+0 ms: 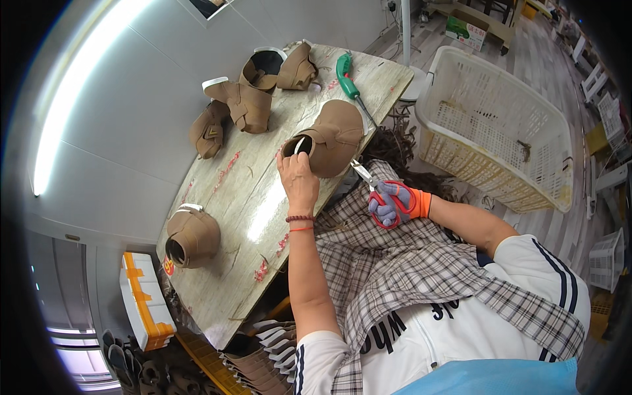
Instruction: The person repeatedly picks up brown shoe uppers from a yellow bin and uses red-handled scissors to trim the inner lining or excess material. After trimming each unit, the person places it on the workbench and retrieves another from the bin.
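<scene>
My left hand [300, 184] is closed on the near edge of a brown shoe upper [337, 137], its fingers at the dark opening. The upper is lifted at the table's right edge, with a white strip showing inside. My right hand [390, 201], in a purple and orange glove, grips red-handled scissors [361, 172]. Their blades point up and left, just below the upper; whether they touch it I cannot tell. Beyond lie several more brown uppers [249, 105]. Another upper [193, 238] sits alone at the table's near left.
A green-handled tool [344, 74] with a thin shaft lies behind the upper on the table [230, 280]. At right stands a large white plastic basket [490, 76]. Stacked brown pieces [253, 368] show below the table, beside a white box with orange tape [146, 299]. Dark scraps [411, 161] hang near my lap.
</scene>
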### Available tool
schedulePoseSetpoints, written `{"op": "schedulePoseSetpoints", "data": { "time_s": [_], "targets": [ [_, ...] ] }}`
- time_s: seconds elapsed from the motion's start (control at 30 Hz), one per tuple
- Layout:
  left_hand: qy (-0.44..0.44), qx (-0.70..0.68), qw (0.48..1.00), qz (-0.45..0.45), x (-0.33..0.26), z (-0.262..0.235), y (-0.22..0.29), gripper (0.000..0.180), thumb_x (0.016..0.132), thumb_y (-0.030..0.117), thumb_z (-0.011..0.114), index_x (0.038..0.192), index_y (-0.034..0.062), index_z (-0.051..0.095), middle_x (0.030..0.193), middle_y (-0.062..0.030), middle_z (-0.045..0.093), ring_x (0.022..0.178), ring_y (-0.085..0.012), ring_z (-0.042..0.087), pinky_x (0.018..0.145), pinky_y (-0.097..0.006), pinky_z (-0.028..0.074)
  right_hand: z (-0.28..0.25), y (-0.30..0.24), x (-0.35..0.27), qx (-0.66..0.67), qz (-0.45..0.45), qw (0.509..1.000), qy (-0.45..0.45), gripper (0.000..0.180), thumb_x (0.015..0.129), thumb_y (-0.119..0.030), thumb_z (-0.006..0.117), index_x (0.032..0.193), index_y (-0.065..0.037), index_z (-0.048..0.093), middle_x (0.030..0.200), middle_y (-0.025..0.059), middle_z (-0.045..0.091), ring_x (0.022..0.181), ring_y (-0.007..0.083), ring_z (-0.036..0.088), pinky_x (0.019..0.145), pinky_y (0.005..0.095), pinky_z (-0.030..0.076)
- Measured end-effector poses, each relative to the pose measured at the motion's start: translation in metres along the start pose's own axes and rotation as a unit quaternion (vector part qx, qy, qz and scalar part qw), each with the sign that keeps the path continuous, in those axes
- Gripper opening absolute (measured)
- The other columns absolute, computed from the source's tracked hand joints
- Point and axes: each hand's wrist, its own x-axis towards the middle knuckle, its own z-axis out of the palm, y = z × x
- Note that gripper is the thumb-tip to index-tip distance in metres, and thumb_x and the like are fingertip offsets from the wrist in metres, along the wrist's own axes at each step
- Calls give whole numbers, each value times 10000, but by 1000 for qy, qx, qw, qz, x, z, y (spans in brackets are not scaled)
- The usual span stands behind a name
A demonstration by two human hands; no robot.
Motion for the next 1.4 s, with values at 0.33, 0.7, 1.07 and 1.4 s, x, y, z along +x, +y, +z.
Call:
{"op": "schedulePoseSetpoints", "data": {
  "time_s": [0.33, 0.7, 1.07, 1.4],
  "targets": [
    [-6, 8, 1000, -7, -1, 1, 0, 114, 729, -71, 511, 790, 25, 513, 817, -131, 555, 897, -320, 539, 1113, -485, 274, -2, -1, 0, 17, 5, 1000, -4, 694, 908, -595, 495, 1112, 66, 544, 670, 14, 450, 642, 154, 430, 650, 297, 430],
    [4, 6, 1000, -11, -2, 2, 1, 95, 739, -59, 505, 785, 24, 508, 811, -131, 547, 900, -318, 538, 1101, -485, 290, -8, -2, 1, 25, 14, 1000, 5, 691, 900, -595, 511, 1107, 63, 549, 670, 25, 484, 659, 177, 478, 655, 311, 450],
    [10, 3, 1000, -15, -2, 2, 2, 108, 731, -68, 512, 786, 25, 510, 815, -126, 551, 903, -318, 541, 1097, -485, 292, -10, -2, 3, 64, 35, 997, -25, 690, 888, -606, 520, 1095, 52, 545, 664, 14, 460, 645, 156, 444, 648, 300, 433],
    [-2, -2, 1000, -20, -4, 1, 2, 130, 732, -77, 496, 822, 18, 499, 825, -130, 540, 919, -334, 528, 1100, -510, 285, -2, 0, 0, 21, 8, 1000, -4, 696, 903, -611, 489, 1098, 55, 542, 670, 10, 442, 645, 151, 420, 641, 295, 417]
  ]
}}
